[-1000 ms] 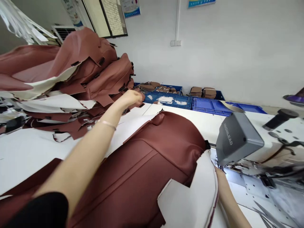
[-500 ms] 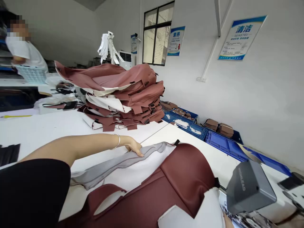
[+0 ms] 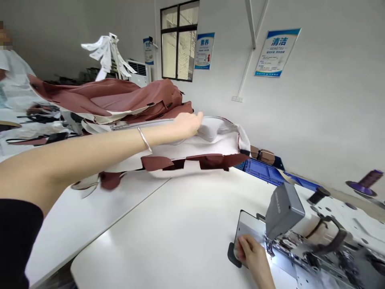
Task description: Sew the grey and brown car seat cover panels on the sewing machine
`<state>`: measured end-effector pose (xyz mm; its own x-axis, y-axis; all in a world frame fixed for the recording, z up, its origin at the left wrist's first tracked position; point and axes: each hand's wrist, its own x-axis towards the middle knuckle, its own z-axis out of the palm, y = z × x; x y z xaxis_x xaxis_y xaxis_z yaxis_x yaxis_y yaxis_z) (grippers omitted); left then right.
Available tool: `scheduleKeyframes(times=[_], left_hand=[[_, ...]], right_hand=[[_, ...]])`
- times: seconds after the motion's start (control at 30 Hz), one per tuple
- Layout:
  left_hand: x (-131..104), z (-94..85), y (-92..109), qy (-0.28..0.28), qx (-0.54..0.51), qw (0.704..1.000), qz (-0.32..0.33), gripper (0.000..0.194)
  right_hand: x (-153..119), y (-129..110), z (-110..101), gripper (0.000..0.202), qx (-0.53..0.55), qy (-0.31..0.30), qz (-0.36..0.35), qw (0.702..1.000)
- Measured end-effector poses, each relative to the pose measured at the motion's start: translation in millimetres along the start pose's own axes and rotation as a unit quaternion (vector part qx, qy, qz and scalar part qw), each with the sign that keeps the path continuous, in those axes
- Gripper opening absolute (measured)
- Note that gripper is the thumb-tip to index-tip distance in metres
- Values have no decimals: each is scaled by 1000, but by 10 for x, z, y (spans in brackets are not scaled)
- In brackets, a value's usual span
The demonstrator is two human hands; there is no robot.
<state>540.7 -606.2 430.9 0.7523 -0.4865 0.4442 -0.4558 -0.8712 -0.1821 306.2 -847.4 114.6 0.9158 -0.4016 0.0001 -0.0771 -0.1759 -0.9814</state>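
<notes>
A maroon leather-like car seat cover [image 3: 207,161] with a white and grey lining is lifted over the table, its lining side towards me. My left hand [image 3: 188,124], a silver bangle on its wrist, is closed on the cover's upper edge. Behind the cover stands a pile of similar maroon covers [image 3: 129,98]. My right hand [image 3: 251,255] is low over the metal plate of a sewing machine [image 3: 285,212], left of the lit needle area. Its thumb and fingers are pinched together; whatever they may hold is hidden.
The white table [image 3: 168,224] has a seam across it. Blue crates [image 3: 264,172] with brown pieces stand along the wall. A purple thread spool [image 3: 368,182] is at the far right. A person in white [image 3: 18,76] is partly in view at the left edge.
The seat cover has been raised off the near table and carried away towards the pile by my left hand. My right hand, mostly hidden before, now shows by the machine, apart from the cover.
</notes>
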Motion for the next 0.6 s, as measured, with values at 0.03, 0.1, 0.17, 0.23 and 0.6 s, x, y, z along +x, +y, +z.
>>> scheduleKeyframes(times=[0.03,0.1,0.17,0.23,0.6], left_hand=[[-109,15,140,-2,8,1000,29,41],[-471,180,419,-42,-7,995,91,37],[-963,472,659,-82,-57,981,163,38],[-1506,815,834,-127,-81,969,196,41],[-2296,1042,1302,-290,-188,845,407,38]], right_hand=[[-43,-46,64,52,16,-33,4,999],[-148,-117,197,55,65,-105,29,992],[-271,-161,319,57,178,-154,81,968],[-392,-186,416,60,335,-166,149,915],[-707,-140,694,34,253,54,145,955]])
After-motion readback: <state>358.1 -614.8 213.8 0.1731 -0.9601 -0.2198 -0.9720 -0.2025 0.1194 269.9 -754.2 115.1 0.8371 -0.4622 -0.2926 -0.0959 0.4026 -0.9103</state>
